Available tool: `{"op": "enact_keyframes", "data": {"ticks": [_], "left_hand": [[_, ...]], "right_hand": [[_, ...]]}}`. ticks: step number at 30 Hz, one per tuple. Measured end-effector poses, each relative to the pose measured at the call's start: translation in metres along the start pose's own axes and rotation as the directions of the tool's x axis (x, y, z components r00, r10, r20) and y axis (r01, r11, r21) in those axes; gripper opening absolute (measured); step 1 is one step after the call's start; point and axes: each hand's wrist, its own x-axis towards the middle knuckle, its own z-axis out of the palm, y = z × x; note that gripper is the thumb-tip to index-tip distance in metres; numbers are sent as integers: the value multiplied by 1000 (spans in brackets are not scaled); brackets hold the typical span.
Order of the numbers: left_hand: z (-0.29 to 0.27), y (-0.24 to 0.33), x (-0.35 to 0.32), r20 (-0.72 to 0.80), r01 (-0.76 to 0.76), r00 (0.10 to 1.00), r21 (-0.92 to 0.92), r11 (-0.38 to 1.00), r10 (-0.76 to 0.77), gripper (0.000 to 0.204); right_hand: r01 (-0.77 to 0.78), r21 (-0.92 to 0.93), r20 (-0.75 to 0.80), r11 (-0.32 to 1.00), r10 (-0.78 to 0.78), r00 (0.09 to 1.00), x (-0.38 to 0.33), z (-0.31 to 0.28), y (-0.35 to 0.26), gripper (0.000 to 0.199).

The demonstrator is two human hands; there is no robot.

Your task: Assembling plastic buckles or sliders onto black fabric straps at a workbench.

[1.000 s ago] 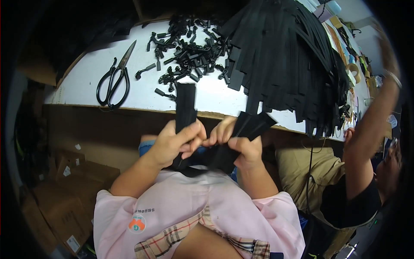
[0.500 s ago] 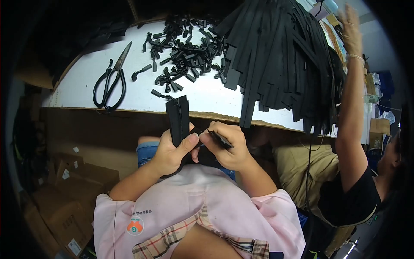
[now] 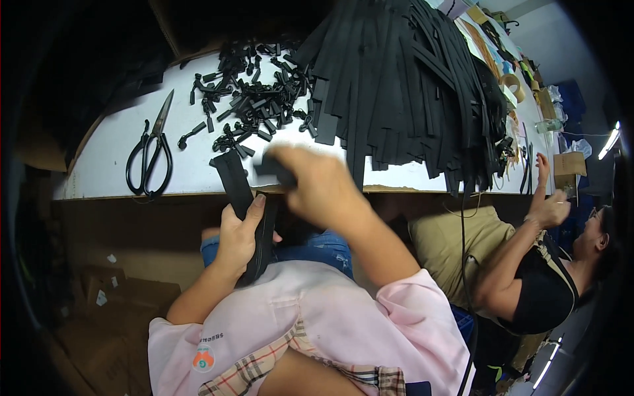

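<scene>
My left hand (image 3: 238, 239) is closed round a black zipper tape (image 3: 232, 179), thumb on top, below the table's front edge. Its upper end stands up toward the table, and another length of it hangs down over my lap. My right hand (image 3: 323, 188) is raised beside it, fingers closed on a short black strip (image 3: 277, 173) smeared by motion. Whether this strip joins the zipper tape cannot be seen. Just beyond the hands, a heap of black zipper sliders (image 3: 254, 105) with long pulls lies on the white tabletop (image 3: 191, 155).
Black-handled scissors (image 3: 150, 158) lie at the table's left. A thick pile of black zipper tapes (image 3: 389, 99) covers the right and overhangs the front edge. A co-worker (image 3: 528, 264) sits at the right, both hands raised. Cardboard boxes (image 3: 125, 310) stand on the floor at left.
My right hand has moved up and away from the left, toward the table edge. My left hand has shifted slightly left, tilting the tape. The co-worker's outstretched arm has come back down.
</scene>
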Motion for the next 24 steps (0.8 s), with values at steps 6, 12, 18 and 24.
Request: {"op": "enact_keyframes", "data": {"ticks": [6, 12, 18, 24], "left_hand": [[5, 1, -5, 56, -13, 998, 39, 999, 11, 18], [3, 2, -2, 134, -17, 991, 45, 999, 11, 16], [3, 5, -3, 43, -126, 991, -42, 991, 127, 16], [9, 2, -3, 57, -160, 984, -162, 974, 171, 17]], "right_hand": [[-256, -311, 42, 916, 282, 959, 49, -4, 49, 23], [-238, -381, 54, 893, 279, 959, 45, 1, 45, 21], [-198, -108, -87, 974, 189, 978, 28, -19, 31, 14], [-138, 798, -47, 587, 288, 956, -35, -7, -8, 11]]}}
